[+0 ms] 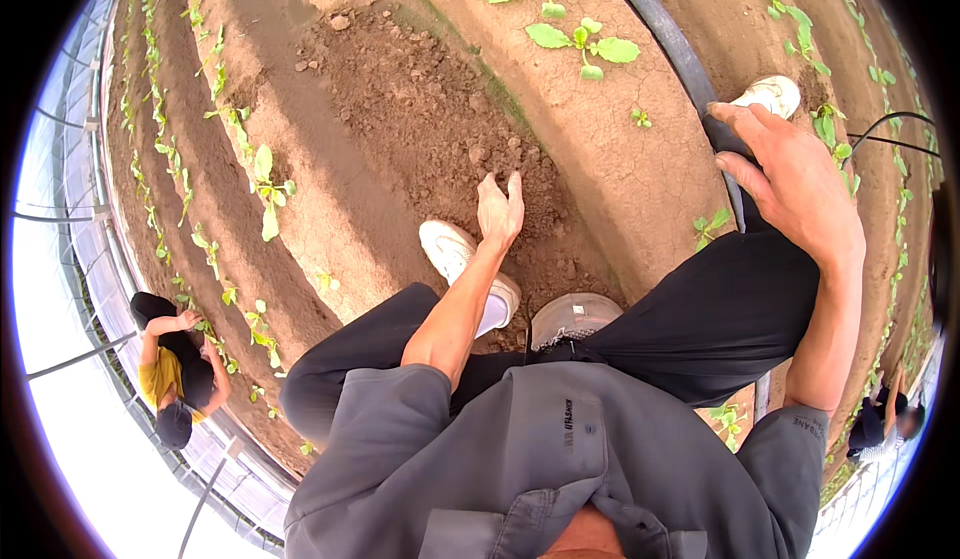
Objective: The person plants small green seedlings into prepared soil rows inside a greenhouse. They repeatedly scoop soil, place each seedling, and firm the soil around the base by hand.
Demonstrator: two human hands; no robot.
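My left hand [500, 211] reaches down to the loose brown soil [400, 89] in the furrow between my feet. Its thumb and forefinger stand apart at the soil, with nothing visible between them; the other fingers are mostly hidden. Over by my right knee, my right hand [795, 179] has its thumb and fingers around a flat black hose [665, 34] that runs along the raised bed [590, 149]. The underside of that grip is out of sight. Leafy green seedlings [585, 47] grow on this bed beside the hose.
My white shoes [455, 249] stand in the furrow. Seedling rows [265, 189] run along the beds on the left. Another person [180, 364] crouches at the far left, and others [885, 424] are at the far right. A white shoe [775, 94] shows beyond my right hand.
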